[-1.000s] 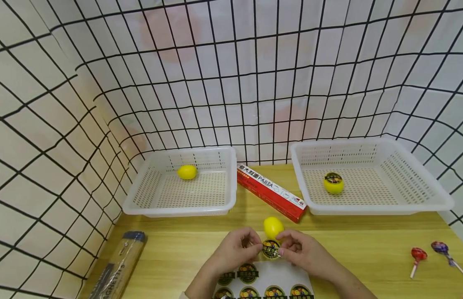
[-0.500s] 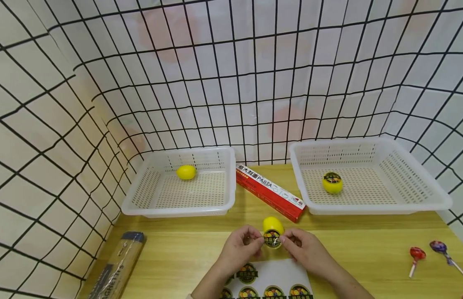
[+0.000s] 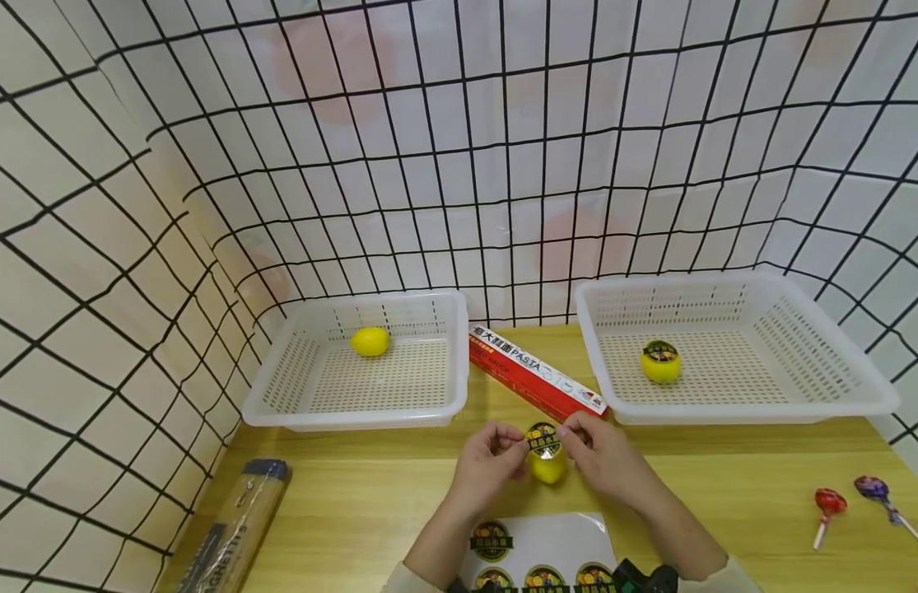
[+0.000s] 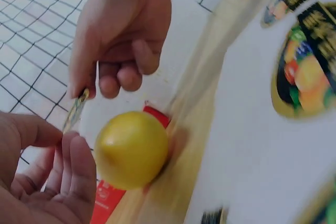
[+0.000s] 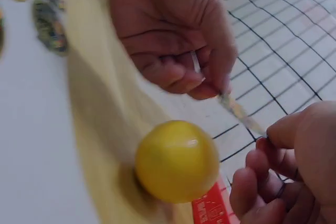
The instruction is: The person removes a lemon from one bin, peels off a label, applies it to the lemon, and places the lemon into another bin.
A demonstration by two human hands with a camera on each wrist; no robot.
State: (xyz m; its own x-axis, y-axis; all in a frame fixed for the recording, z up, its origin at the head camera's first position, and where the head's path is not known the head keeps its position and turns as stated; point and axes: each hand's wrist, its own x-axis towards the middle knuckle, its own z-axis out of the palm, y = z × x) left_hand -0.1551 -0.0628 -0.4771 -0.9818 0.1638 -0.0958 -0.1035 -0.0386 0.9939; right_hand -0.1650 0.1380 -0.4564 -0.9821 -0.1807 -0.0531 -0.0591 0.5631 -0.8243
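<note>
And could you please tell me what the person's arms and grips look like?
The left grip and right grip are ordinary human hands without gloves. The forearms are bare down to pale, cream-looking sleeves at the bottom edge of the head view. A black object shows by the right wrist; I cannot make out any markings on it.

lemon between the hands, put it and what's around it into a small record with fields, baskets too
left grip: pinches one edge of the loose sticker
right grip: pinches the opposite edge
loose sticker: apart from the near lemon in both wrist views
near lemon: on the table, no sticker visible on it
left basket: one plain lemon
right basket: one stickered lemon
sticker sheet: flat, nearer the person than the near lemon
</note>
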